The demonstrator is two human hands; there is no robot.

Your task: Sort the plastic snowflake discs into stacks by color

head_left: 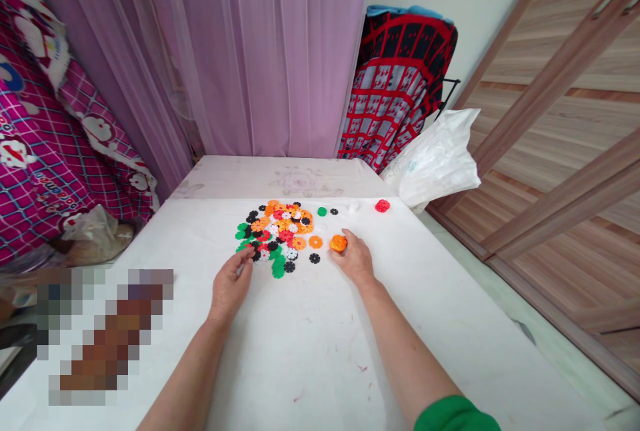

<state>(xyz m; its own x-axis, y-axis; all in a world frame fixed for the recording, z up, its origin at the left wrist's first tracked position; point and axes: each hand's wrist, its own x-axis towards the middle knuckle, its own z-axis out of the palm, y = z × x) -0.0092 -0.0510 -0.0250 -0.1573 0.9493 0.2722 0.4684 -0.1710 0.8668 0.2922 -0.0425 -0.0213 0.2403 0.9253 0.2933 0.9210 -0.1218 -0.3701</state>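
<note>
A mixed pile of small notched plastic discs (285, 224) in orange, black, green, red and white lies on the white table. My left hand (231, 284) is at the near left edge of the pile, thumb and fingers a little apart, fingertips by a black disc (256, 255). To the right of the pile, the thumb and fingers of my right hand (357, 260) are closed around a stack of orange discs (339, 243) on the tabletop. Between that stack and the pile lie a single orange disc (315, 242) and a black disc (315, 258).
Behind my right hand sit a green stack (322, 212), a black disc (334, 212), a faint white stack (354, 207) and a red stack (383, 206). A white plastic bag (435, 158) stands at the table's right back corner. Purple curtains (260, 51) hang behind the table (310, 364).
</note>
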